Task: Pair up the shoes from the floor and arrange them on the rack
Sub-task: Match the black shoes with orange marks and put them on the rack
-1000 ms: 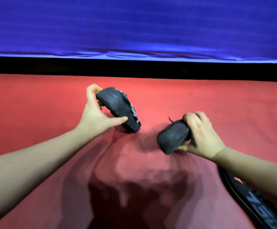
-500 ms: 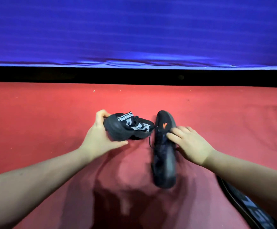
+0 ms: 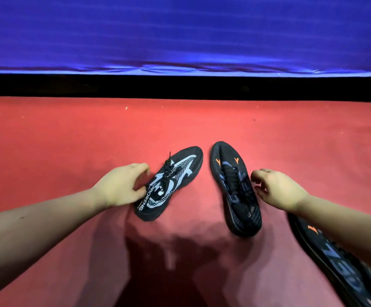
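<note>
Two black shoes lie upright on the red floor (image 3: 69, 140), toes pointing away from me. The left shoe (image 3: 171, 185) has a white-grey pattern and white lettering. The right shoe (image 3: 233, 187) carries small orange marks near its toe. My left hand (image 3: 120, 187) rests beside the patterned shoe's heel, fingers loosely curled, thumb touching its side. My right hand (image 3: 277, 189) hovers just right of the orange-marked shoe, fingers loosely curled around nothing. A third black shoe with an orange mark (image 3: 335, 260) lies at the lower right, partly under my right forearm. No rack is in view.
A blue cloth wall (image 3: 180, 34) runs across the back above a black strip (image 3: 180, 86) at floor level. My shadow falls on the floor near the bottom middle.
Both shoes, held in the air a second ago, now lie on the floor side by side. My hands have let go of them and drawn slightly outward.
</note>
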A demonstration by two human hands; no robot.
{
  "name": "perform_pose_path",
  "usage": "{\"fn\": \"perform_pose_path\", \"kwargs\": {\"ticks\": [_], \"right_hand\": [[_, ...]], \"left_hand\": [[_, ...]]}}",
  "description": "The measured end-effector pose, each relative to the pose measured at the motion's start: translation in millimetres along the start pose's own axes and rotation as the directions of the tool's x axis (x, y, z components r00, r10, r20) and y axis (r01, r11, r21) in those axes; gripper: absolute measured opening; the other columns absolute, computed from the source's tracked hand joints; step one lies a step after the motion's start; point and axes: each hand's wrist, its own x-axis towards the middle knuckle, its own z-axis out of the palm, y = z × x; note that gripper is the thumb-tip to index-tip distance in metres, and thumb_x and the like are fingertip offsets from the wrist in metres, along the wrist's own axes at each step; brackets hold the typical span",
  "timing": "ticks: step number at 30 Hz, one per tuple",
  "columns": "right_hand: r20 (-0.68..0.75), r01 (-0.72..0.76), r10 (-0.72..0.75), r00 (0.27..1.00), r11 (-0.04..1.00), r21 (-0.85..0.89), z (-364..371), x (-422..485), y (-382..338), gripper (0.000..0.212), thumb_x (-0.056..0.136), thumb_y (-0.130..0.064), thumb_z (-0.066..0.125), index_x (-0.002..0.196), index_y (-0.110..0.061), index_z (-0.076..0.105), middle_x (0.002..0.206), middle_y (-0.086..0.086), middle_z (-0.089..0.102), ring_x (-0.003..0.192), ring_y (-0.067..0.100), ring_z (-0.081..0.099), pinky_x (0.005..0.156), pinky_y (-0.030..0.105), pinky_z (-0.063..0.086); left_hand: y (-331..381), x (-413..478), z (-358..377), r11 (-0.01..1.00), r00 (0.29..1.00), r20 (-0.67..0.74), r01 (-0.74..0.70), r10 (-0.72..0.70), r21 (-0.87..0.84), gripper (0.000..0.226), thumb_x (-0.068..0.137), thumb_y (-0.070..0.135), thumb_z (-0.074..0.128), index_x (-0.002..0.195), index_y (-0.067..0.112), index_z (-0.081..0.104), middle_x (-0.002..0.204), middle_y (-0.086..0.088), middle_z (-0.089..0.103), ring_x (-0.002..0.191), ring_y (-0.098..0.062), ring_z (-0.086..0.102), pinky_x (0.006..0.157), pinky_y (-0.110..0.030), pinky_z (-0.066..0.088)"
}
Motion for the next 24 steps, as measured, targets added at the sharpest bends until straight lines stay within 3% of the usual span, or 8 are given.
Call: {"fn": "perform_pose_path", "kwargs": {"ticks": [7, 15, 20, 22, 24], "right_hand": [[-0.030, -0.076, 0.076, 0.997, 0.997, 0.012, 0.3, 5.2, 9.9, 0.016, 0.080, -0.011, 0.056, 0.096, -0.009, 0.058, 0.091, 0.010, 0.064, 0.083, 0.032, 0.061, 0.072, 0.033, 0.047], [-0.003, -0.087, 0.087, 0.996, 0.996, 0.022, 3.7, 9.7, 11.7, 0.016, 0.080, -0.012, 0.055, 0.096, -0.010, 0.058, 0.089, 0.009, 0.064, 0.082, 0.031, 0.061, 0.073, 0.035, 0.049], [0.025, -0.083, 0.082, 0.996, 0.996, 0.020, 6.6, 11.5, 11.5, 0.013, 0.083, -0.016, 0.053, 0.094, -0.010, 0.058, 0.089, 0.010, 0.064, 0.082, 0.032, 0.061, 0.073, 0.035, 0.049], [0.063, -0.079, 0.077, 0.995, 0.996, 0.028, 6.1, 10.8, 11.8, 0.011, 0.085, -0.021, 0.055, 0.092, -0.013, 0.058, 0.081, 0.004, 0.064, 0.081, 0.029, 0.062, 0.071, 0.032, 0.048], [0.098, -0.081, 0.077, 0.992, 0.996, 0.042, 3.4, 6.6, 11.8, 0.012, 0.087, -0.027, 0.057, 0.091, -0.016, 0.059, 0.073, -0.004, 0.059, 0.074, 0.023, 0.059, 0.067, 0.027, 0.043]], "left_hand": [[6.3, 12.2, 3.7, 0.997, 0.999, 0.005, 0.051, -0.050, -0.058, 0.030, 0.073, 0.029, 0.061, 0.099, 0.022, 0.048, 0.087, 0.005, 0.052, 0.078, -0.020, 0.053, 0.072, -0.027, 0.044], [6.0, 13.9, 7.9, 0.994, 0.996, 0.040, 0.081, -0.079, -0.069, 0.045, 0.069, 0.034, 0.054, 0.111, 0.020, 0.049, 0.094, 0.006, 0.052, 0.082, -0.017, 0.053, 0.077, -0.028, 0.046], [15.4, 16.5, 14.5, 0.994, 0.996, 0.010, 0.090, -0.090, -0.068, 0.028, 0.075, 0.033, 0.056, 0.097, 0.018, 0.049, 0.089, 0.003, 0.050, 0.082, -0.022, 0.054, 0.075, -0.032, 0.047], [19.3, 26.2, 19.9, 0.984, 0.984, -0.004, 0.176, -0.176, -0.029, 0.023, 0.083, 0.034, 0.054, 0.096, 0.017, 0.047, 0.092, -0.001, 0.050, 0.088, -0.026, 0.054, 0.079, -0.036, 0.047], [17.6, 39.7, 24.7, 0.935, 0.932, 0.066, 0.355, -0.356, 0.022, 0.030, 0.090, 0.037, 0.049, 0.107, 0.012, 0.049, 0.107, -0.010, 0.054, 0.102, -0.031, 0.055, 0.087, -0.038, 0.046]]}}
